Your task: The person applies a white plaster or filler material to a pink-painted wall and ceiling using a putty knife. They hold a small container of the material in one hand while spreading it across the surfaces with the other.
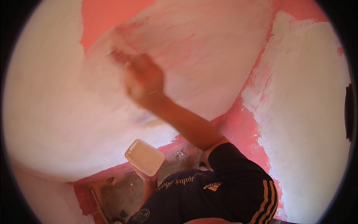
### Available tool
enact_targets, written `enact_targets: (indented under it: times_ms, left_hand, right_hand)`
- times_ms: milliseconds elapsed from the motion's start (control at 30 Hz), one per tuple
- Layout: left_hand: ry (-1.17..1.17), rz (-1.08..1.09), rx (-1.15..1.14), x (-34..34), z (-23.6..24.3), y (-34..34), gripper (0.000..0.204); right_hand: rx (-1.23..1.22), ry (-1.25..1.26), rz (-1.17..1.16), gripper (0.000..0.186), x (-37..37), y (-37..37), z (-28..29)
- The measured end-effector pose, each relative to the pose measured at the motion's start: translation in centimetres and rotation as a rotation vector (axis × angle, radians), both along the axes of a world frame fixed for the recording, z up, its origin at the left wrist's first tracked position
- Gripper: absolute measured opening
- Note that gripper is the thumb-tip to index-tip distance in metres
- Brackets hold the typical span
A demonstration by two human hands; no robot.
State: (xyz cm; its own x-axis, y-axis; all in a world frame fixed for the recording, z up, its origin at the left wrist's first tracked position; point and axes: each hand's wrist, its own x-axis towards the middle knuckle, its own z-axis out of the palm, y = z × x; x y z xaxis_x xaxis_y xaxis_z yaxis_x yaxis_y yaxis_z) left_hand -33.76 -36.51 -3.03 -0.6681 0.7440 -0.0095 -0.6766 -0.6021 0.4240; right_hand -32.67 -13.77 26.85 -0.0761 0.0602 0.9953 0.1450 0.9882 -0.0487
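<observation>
Left grip (149, 179) clamps a round-cornered pale tray (158, 166); right grip (145, 79) too blurred to tell.

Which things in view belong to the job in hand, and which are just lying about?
In use:
pale rectangular tray, held in the left hand
red wall with whitish coating, the blurred right hand before it

Lying about:
scattered debris on the floor

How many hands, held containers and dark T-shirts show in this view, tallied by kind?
Hands, left hand and right hand: 2
Pale rectangular container, held up by the left hand: 1
Dark T-shirt: 1
Total: 4
Anything in the right hand is too blurred to count.
</observation>
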Motion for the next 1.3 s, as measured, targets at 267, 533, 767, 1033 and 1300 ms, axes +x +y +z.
enact_targets:
  times_ms: [267, 533, 767, 1033, 1300]
  left_hand:
    - [0.032, -0.014, -0.046, -9.8, -0.2, -11.1, 0.054]
    - [0.064, 0.08, -0.041, -13.3, -1.6, -13.3, 0.053]
    - [-0.054, 0.082, 0.046, -15.6, -1.3, -17.3, 0.053]
    - [0.056, 0.116, -0.01, -17.5, 0.3, -20.4, 0.055]
    - [-0.018, 0.143, 0.044, -18.5, 0.7, -19.8, 0.057]
  right_hand:
    - [-0.533, 0.51, -0.517, 0.023, 10.4, 9.3, 4.1]
    - [0.067, -0.027, -0.087, 0.036, -14.1, -13.2, -2.7]
    - [-0.168, 0.358, -0.128, 0.011, -4.5, -5.6, 3.0]
    - [0.126, 0.143, -0.251, 0.04, -15.8, -16.0, 1.7]
    - [0.058, 0.208, -0.037, 0.014, -11.6, -12.4, -0.2]
